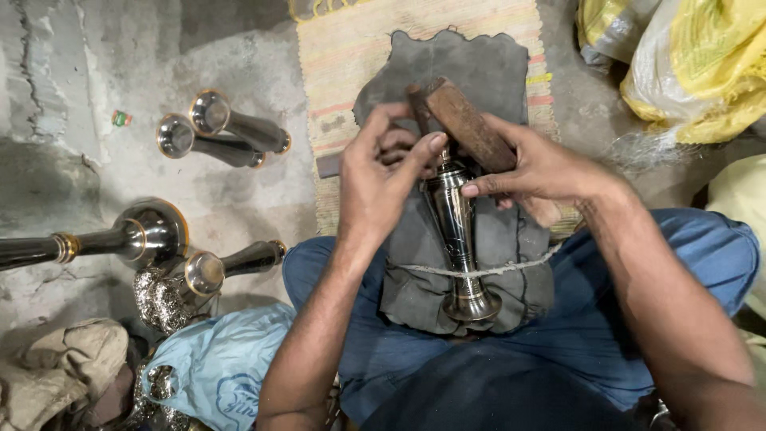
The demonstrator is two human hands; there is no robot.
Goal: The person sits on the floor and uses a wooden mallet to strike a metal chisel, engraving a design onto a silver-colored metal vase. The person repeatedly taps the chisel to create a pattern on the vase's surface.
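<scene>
Left hand (383, 172): my fingers pinch the metal vase (456, 231) top.
Right hand (531, 168): grips wooden mallet (467, 124), 12 o'clock.
Risk: a glancing blow could dent it.

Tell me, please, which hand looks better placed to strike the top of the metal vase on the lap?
Probably the right hand: it already grips the wooden mallet just above the vase. The left hand pinches something at the vase's top, seemingly steadying it.

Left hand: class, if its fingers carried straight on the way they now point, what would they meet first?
The left hand points up and to the right, so its fingers would probably meet the brown wooden mallet held in the right hand, just above the metal vase. Depth is uncertain.
</scene>
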